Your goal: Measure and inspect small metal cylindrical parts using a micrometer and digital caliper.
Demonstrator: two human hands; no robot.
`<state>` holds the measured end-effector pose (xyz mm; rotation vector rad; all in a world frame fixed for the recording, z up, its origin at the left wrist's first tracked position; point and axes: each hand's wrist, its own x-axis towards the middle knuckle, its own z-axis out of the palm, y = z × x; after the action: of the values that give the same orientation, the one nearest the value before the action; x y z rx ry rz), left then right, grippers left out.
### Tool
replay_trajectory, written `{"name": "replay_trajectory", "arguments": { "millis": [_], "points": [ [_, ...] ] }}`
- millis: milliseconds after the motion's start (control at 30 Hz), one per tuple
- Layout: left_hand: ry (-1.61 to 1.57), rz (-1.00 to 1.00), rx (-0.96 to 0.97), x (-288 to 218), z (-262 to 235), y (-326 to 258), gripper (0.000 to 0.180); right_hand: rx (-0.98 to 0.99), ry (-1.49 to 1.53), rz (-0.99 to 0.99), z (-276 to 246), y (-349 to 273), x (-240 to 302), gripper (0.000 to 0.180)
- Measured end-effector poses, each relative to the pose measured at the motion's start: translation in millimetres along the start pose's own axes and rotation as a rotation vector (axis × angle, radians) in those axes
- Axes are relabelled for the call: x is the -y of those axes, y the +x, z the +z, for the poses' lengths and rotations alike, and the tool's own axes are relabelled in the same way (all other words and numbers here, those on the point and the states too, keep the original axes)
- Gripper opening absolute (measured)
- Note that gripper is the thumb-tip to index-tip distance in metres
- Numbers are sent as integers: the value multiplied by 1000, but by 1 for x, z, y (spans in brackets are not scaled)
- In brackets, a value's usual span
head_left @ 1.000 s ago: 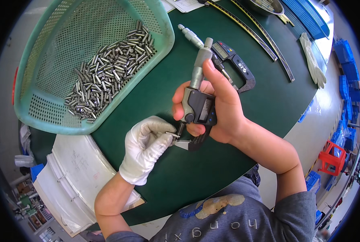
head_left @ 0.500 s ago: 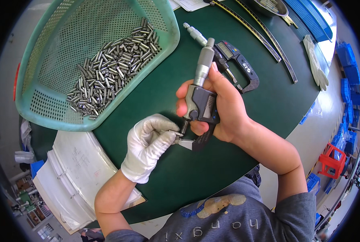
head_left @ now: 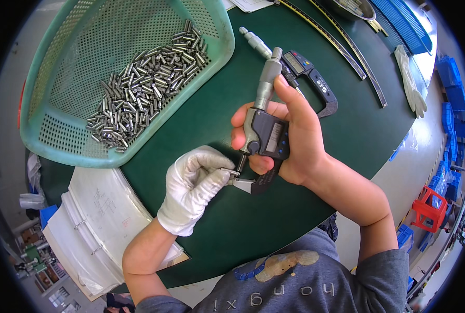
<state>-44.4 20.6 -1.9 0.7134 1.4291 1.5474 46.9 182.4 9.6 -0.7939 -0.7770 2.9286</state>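
Observation:
In a white glove, my left hand (head_left: 191, 189) pinches a small shiny metal pin (head_left: 231, 171) between thumb and fingertips. The pin sits at the jaws of a digital micrometer (head_left: 266, 130), between spindle and anvil; whether both faces touch it is too small to tell. My bare right hand (head_left: 295, 130) wraps round the micrometer's frame, its thumb up along the barrel. The display faces up. Behind it on the green table lies a second digital micrometer (head_left: 316, 83), partly hidden by my right hand and the first tool.
A green perforated basket (head_left: 86, 159) holding many metal pins (head_left: 149, 86) stands at the left. Below it lies an open ring binder (head_left: 99, 224). Toward the far right are two curved strips (head_left: 342, 52), a white glove (head_left: 411, 83) and a blue basket (head_left: 399, 23). A red stool (head_left: 429, 208) stands beyond the table.
The micrometer and my right hand have shifted slightly to the right, and the micrometer's display has turned more into view. My left hand still pinches the pin at the jaws.

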Motion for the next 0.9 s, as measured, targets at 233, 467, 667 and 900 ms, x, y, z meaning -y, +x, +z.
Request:
{"name": "replay_trajectory", "arguments": {
  "millis": [233,467,667,900],
  "points": [
    [14,25,27,-1,1,1,11,-12,-70,-23,1,-1,1,66],
    [40,19,23,1,-2,2,12,2,-54,-28,0,1,-1,66],
    [14,11,7,-3,0,0,10,11,-71,-33,1,2,-2,65],
    [-11,-5,5,-1,0,1,11,-4,-60,-21,1,1,-1,65]
  ]
}}
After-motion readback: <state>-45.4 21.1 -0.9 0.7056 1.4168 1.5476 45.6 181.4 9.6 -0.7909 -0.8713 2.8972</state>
